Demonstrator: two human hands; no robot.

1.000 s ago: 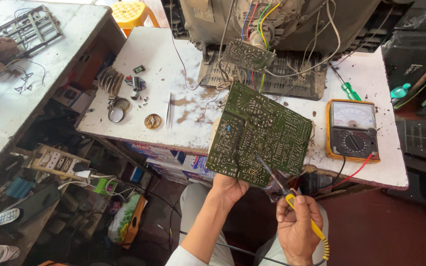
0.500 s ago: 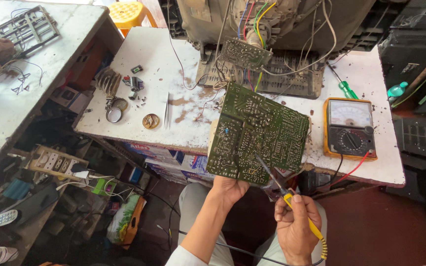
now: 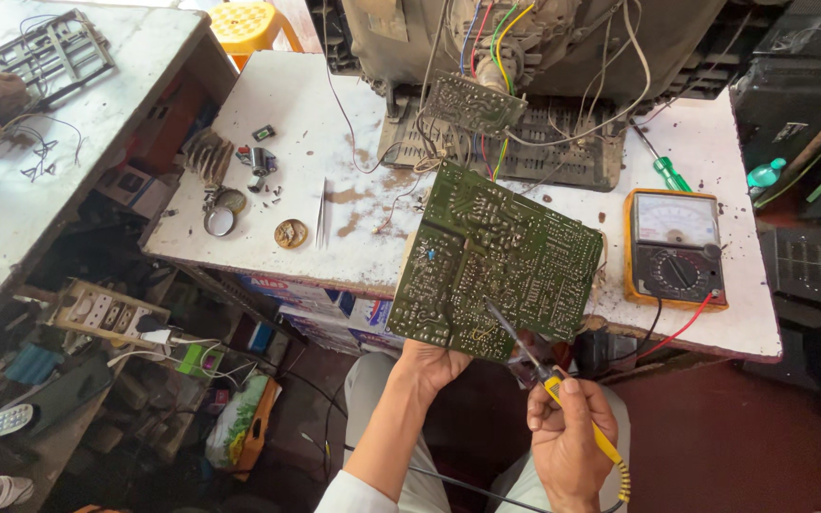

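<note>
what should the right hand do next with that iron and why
Probably ease the soldering iron tip down onto a joint: the right hand holds it just over the green circuit board, which the left hand props tilted at its lower edge.

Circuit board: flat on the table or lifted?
Lifted and tilted. The left hand holds the green circuit board by its lower edge, overhanging the white table; the right hand holds a soldering iron to it.

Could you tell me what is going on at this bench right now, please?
A person holds a green circuit board by its lower edge with the left hand, tilted above the white table. The right hand grips a yellow-handled soldering iron, its tip on the board's lower part. An orange meter and a green screwdriver lie to the right.
</note>
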